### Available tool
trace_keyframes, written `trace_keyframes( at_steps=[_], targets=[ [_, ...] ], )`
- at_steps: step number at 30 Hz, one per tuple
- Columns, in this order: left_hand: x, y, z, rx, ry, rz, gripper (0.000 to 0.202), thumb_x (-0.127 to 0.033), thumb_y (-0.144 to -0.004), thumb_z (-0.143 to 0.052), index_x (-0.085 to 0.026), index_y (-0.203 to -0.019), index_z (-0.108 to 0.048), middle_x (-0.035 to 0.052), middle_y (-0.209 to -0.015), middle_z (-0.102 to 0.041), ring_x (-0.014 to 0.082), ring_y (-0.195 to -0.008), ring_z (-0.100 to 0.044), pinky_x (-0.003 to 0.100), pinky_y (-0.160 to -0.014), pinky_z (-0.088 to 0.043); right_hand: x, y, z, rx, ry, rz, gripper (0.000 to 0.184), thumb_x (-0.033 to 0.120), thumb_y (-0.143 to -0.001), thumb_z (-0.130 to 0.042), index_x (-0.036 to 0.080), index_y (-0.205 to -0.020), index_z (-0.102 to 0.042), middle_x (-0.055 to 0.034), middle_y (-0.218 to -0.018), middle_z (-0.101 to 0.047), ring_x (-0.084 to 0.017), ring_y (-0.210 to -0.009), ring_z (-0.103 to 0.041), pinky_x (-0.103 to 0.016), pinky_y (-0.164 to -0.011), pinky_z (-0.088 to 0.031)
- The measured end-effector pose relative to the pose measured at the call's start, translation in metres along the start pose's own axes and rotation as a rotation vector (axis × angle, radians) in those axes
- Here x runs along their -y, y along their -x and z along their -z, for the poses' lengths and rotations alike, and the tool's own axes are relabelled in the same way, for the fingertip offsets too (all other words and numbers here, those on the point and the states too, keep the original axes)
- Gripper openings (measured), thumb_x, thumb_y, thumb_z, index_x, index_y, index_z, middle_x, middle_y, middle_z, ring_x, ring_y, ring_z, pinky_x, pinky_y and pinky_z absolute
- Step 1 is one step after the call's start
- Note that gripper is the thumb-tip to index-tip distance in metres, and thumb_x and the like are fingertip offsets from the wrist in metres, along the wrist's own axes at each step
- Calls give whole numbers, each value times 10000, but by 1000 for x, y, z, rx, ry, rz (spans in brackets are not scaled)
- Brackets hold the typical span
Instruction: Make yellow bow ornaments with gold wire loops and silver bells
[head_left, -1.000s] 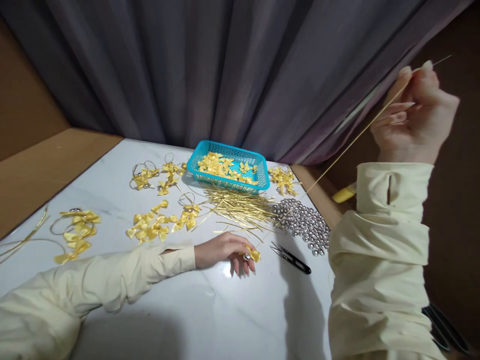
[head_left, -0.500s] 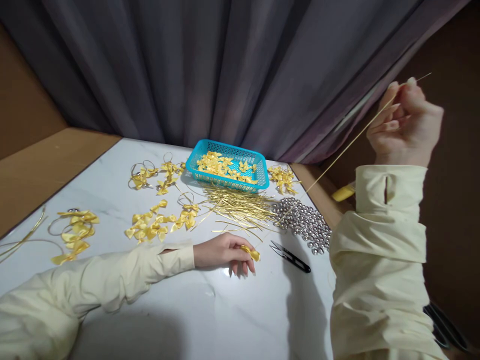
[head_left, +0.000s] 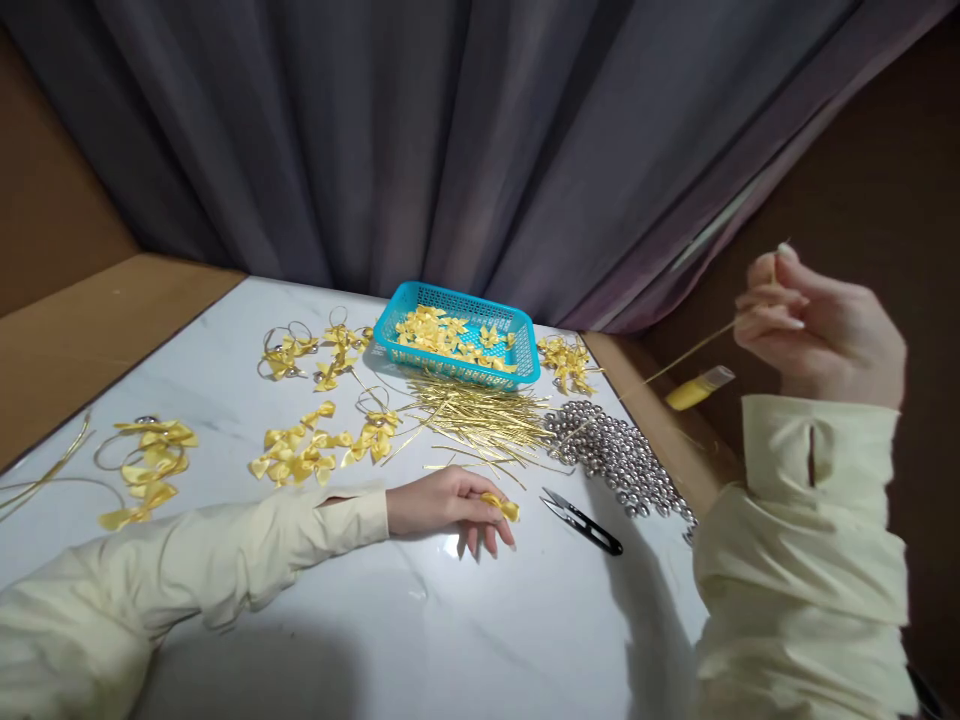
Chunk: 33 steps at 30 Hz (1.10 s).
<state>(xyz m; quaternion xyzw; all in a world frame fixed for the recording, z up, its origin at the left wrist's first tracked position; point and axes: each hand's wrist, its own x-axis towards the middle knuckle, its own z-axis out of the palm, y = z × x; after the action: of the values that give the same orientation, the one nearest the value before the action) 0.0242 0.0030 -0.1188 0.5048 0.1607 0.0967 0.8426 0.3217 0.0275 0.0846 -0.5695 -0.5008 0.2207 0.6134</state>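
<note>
My left hand rests on the white table, fingers pinched on a small yellow ribbon bow. My right hand is raised at the right, off the table's edge, closed on a thin gold cord that slants down toward the bow. Black thread snips lie just right of my left hand. Behind them is a pile of silver beads and a heap of cut gold cord pieces.
A blue basket with yellow bows stands at the back. Several finished bows with gold loops lie across the left half of the table. A yellow tube sits past the right edge. Grey curtain hangs behind.
My right hand has come down and inward with the gold cord, which looks shorter now. My left hand stays in place on the bow.
</note>
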Motion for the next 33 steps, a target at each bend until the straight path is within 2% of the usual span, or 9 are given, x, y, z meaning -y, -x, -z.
trace_keyframes(
  at_steps=[2, 5, 8, 11, 14, 17, 23, 29, 33],
  targets=[
    [0, -1, 2, 5, 18, 5, 302, -363, -746, -657, -87, -858, -614, 129, -867, -690, 129, -641, -630, 198, -483, -461, -5, 20, 0, 65, -27, -130, 394, 44, -878, -317, 151, -539, -487, 43, -547, -520, 29, -297, -232, -128, -311, -121],
    [0, -1, 4, 12, 10, 16, 309, -371, -753, -649, -86, -870, -625, 136, -894, -687, 134, -641, -629, 207, -482, -458, -23, 59, -9, 208, -58, -313, 52, 177, -762, -588, 208, -720, -588, 29, -541, -513, -14, -293, -197, -183, -281, -76],
    [0, -1, 5, 19, -5, 26, 298, -359, -774, -630, -85, -892, -632, 145, -928, -680, 136, -656, -627, 215, -498, -459, -49, 108, -30, 362, 24, -352, 170, 302, -710, -681, 288, -827, -559, 42, -565, -493, -63, -351, -299, -191, -311, -155],
    [-1, -1, 6, 24, -16, 30, 282, -345, -793, -613, -90, -913, -632, 149, -948, -675, 143, -676, -628, 217, -505, -463, -74, 151, -53, 598, 206, -380, 199, 432, -788, -585, 233, -802, -576, 23, -601, -480, -79, -410, -367, -203, -351, -242],
    [-2, -1, 7, 22, -12, 21, 282, -343, -797, -613, -95, -928, -629, 147, -939, -677, 147, -676, -631, 213, -495, -463, -89, 174, -68, 786, 159, -414, 254, 437, -830, -530, 197, -880, -596, -11, -676, -561, -107, -505, -489, -241, -476, -399],
    [-2, -3, 8, 35, 2, 7, 271, -336, -807, -607, -99, -937, -630, 139, -936, -677, 144, -673, -633, 207, -494, -465, -95, 181, -74, 747, 115, -374, 234, 419, -813, -564, 192, -853, -606, -37, -766, -609, -146, -671, -568, -283, -638, -467],
    [-4, -4, 7, 49, -59, 26, 295, -362, -833, -578, -99, -961, -619, 146, -944, -673, 147, -686, -637, 221, -527, -483, -104, 189, -78, 634, 148, -259, 191, 372, -795, -598, 191, -733, -582, -14, -694, -584, -132, -608, -548, -259, -573, -458],
    [0, -6, 5, -45, -105, -11, 342, -370, -849, -560, -146, -1103, -515, 133, -927, -675, 160, -693, -645, 240, -534, -495, -105, 191, -80, 563, 24, -407, 229, 383, -790, -603, 171, -707, -577, 12, -618, -563, -103, -498, -530, -243, -520, -432],
    [1, -6, 4, -85, -125, -22, 319, -345, -837, -581, -143, -1072, -506, 119, -886, -677, 155, -670, -639, 235, -515, -493, -102, 189, -80, 527, -55, -512, 265, 406, -752, -641, 155, -710, -569, 27, -577, -547, -93, -472, -519, -231, -498, -416]
  ],
)
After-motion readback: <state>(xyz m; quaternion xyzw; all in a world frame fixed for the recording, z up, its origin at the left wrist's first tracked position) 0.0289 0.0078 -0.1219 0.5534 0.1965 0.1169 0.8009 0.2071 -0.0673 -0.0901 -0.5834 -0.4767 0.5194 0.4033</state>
